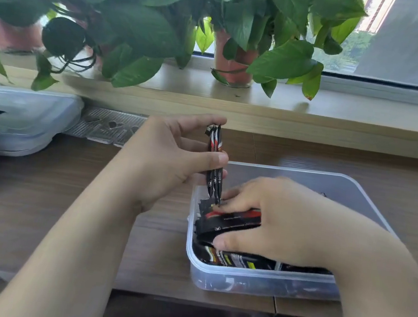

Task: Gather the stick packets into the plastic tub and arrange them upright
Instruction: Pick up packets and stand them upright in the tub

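Several thin packets going upright into the tub

A few stick packets (216, 164) are hanging upright over the far-left corner of the plastic tub (253, 278), their lower tips just reaching the pile inside. The left hand (173, 159) is pinching them, with the forefinger capping the top ends, the thumb pressing at mid-length and the other fingers curling behind. The right hand (282, 220) is reaching inside the tub, thumb and fingers closing round a black-and-red bundle (232, 220) lying on its side against the left wall. More loose packets (237, 261) are lying flat along the near wall.

Judging by their look, these packets are behaving as light, narrow, glossy film tubes. They are stiff enough along their length to be standing when pinched, but likely to be bending, fanning or sliding past each other if gripped loosely. Taking hold at mid-length with a finger on the top ends seems to be holding them in line, while squeezing hard is risking creases. Standing ones will probably be needing neighbours or the tub wall for support
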Demonstrator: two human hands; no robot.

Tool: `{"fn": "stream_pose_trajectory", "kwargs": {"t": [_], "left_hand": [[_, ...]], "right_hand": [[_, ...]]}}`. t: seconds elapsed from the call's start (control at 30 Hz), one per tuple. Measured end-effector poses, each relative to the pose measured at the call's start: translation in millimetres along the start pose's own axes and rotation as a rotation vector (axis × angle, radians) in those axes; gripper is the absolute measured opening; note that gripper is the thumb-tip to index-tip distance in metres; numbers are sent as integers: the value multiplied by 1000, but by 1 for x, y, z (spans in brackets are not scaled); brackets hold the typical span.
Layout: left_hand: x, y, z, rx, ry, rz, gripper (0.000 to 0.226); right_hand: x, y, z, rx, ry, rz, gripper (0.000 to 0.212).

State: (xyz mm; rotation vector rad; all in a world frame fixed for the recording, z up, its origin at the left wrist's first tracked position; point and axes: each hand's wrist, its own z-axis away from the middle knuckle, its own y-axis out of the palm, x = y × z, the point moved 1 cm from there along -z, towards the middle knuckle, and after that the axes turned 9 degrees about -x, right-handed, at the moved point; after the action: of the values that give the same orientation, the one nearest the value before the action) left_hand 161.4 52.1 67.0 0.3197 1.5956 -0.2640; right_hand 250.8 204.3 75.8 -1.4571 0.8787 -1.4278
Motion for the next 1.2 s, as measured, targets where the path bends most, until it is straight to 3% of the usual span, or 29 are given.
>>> {"fn": "stream_pose_trajectory", "kwargs": {"t": [0.1, 0.27, 0.5, 0.77, 0.93, 1.1, 1.2], "left_hand": [[1, 1, -2, 2, 10, -56, 51], [2, 4, -5, 5, 24, -135, 50], [2, 3, -5, 14, 14, -119, 50], [0, 3, -4, 24, 2, -63, 50], [-2, 5, -1, 21, 17, -55, 50], [-4, 9, 2, 39, 42, -43, 50], [-4, 17, 6, 80, 49, -42, 50]], "right_hand": [[-7, 2, -2, -10, 19, 71, 40], [-17, -14, 8, -48, 111, 177, 22], [-32, -27, 20, -163, 241, 151, 23], [-38, -36, 24, -433, 192, 117, 3], [-35, -34, 20, -534, 240, 91, 16], [-24, -29, 16, -567, 308, -223, 23], [-11, -22, 11, -620, 244, -296, 28]]}}
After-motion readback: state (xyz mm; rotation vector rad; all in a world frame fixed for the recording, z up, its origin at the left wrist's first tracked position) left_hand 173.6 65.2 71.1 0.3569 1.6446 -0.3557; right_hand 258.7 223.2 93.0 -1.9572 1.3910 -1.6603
